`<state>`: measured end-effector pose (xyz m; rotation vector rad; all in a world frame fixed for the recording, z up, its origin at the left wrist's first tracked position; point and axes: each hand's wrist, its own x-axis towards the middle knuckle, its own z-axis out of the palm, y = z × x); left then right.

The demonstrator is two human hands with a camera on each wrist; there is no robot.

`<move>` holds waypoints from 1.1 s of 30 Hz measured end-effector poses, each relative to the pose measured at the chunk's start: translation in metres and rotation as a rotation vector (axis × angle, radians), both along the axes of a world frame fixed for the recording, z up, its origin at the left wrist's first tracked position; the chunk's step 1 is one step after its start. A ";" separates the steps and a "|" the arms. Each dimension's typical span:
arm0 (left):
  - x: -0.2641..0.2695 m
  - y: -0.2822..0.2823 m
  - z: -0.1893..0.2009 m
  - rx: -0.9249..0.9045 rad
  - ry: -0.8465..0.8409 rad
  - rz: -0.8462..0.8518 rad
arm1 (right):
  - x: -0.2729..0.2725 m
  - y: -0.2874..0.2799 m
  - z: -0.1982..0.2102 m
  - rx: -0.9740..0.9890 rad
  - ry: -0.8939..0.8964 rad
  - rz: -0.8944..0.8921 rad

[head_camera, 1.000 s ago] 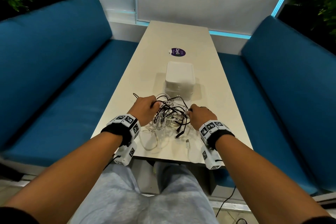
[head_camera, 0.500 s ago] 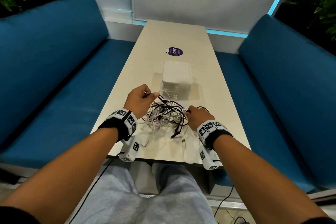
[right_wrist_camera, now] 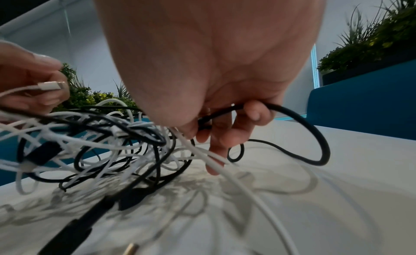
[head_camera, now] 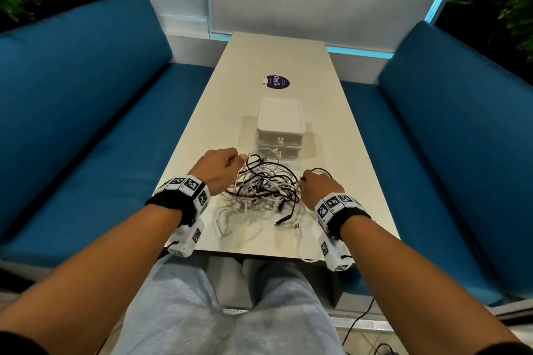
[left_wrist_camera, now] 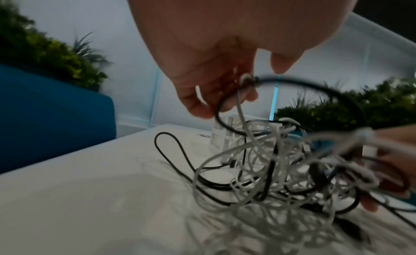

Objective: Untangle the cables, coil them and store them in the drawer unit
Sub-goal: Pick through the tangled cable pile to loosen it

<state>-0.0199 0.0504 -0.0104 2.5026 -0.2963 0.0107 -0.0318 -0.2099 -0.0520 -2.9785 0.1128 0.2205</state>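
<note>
Both forearms are stretched forward over the near end of a long, smooth pale table [head_camera: 288, 60]. The left hand [head_camera: 217, 168] is raised slightly, its fingers pinched on a white connector [right_wrist_camera: 50, 85]. The right hand [head_camera: 318, 187] is curled around a thick black cable [right_wrist_camera: 299, 120]. Between them a loose tangle of thin, round black and white cables [head_camera: 265, 184] is heaped, just before a boxy, glossy white drawer unit [head_camera: 280, 127].

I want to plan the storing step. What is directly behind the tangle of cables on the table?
The white drawer unit stands just behind the cable tangle, both drawers shut. Their contents cannot be seen.
</note>
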 end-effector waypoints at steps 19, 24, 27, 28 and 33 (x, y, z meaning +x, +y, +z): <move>-0.010 -0.121 -0.032 0.350 -0.137 -0.083 | -0.011 -0.025 0.020 0.246 -0.144 0.033; -0.003 -0.115 -0.037 0.590 -0.188 -0.128 | -0.007 -0.051 0.025 0.239 -0.153 -0.086; 0.000 -0.116 -0.036 0.648 -0.195 -0.193 | -0.005 -0.062 0.028 0.244 -0.159 -0.173; 0.002 -0.118 -0.035 0.640 -0.195 -0.224 | -0.006 -0.064 0.029 0.253 -0.158 -0.193; 0.002 -0.138 -0.033 0.397 -0.088 -0.273 | -0.006 -0.059 0.025 0.316 -0.172 -0.158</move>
